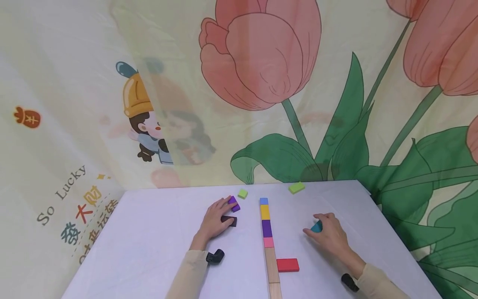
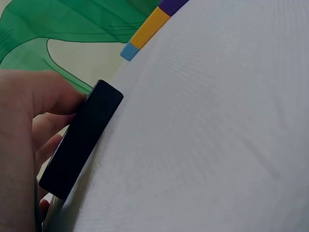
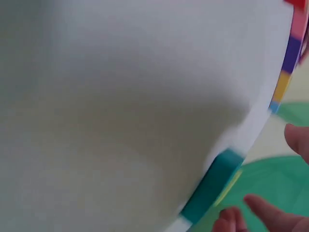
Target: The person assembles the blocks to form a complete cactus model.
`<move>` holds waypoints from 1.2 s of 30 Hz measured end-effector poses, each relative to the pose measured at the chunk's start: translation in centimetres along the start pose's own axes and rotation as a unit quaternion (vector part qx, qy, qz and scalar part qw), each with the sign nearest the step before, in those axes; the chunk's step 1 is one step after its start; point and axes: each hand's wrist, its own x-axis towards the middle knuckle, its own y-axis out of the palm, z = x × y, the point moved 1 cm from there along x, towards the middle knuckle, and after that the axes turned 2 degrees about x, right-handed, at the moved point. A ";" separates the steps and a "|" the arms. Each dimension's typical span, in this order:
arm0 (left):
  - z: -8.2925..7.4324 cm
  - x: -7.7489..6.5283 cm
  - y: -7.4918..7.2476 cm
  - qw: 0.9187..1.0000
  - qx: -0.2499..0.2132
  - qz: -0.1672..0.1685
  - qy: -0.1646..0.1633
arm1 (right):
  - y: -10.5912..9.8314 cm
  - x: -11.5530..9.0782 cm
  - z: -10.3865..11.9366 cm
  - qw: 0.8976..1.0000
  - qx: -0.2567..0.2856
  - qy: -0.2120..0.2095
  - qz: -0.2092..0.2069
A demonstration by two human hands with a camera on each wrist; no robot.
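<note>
My left hand (image 1: 214,220) rests low at the table's left-centre. Its thumb touches a black block (image 1: 232,222), and its extended fingertips reach a purple block (image 1: 234,203). In the left wrist view the black block (image 2: 82,140) lies alongside the thumb, with the other fingers partly hidden behind it. On the right, my right hand (image 1: 332,234) hovers around a teal block (image 1: 317,226), thumb and fingers spread. The right wrist view has the teal block (image 3: 212,186) on the table, its fingers apart from it.
Between the hands runs a straight row of blocks: light blue (image 1: 264,201), yellow (image 1: 264,212), purple (image 1: 267,228), pink (image 1: 268,242) and wooden (image 1: 272,265). A red block (image 1: 288,265) juts from its right side. Green blocks (image 1: 242,194) lie near the back edge.
</note>
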 end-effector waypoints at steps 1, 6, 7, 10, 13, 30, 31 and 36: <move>0.0 0.0 0.0 1.000 0.000 0.000 0.000 | -0.3 0.2 -0.5 1.000 -0.001 0.011 -0.001; 0.0 0.0 0.2 1.000 -0.001 0.000 -0.002 | -1.1 0.5 -2.2 0.999 0.011 0.039 0.014; 0.0 0.0 0.2 1.000 -0.001 0.000 -0.002 | -1.1 0.5 -2.4 0.999 0.016 0.042 0.016; 0.0 0.0 0.2 1.000 0.000 0.000 -0.003 | -1.0 0.6 -2.6 0.999 0.037 0.038 0.008; 0.0 0.0 0.2 1.000 0.001 0.001 -0.003 | -0.8 0.7 -2.5 0.997 0.075 0.027 -0.013; 0.0 0.1 0.1 1.000 -0.006 -0.002 -0.004 | 1.8 0.6 0.1 0.963 0.240 -0.032 0.115; -0.1 0.1 0.1 1.000 -0.006 -0.003 -0.004 | 2.0 0.6 0.2 0.963 0.240 -0.034 0.119; -0.1 0.0 0.1 1.000 -0.008 -0.005 -0.003 | 2.5 0.5 0.7 0.964 0.233 -0.030 0.125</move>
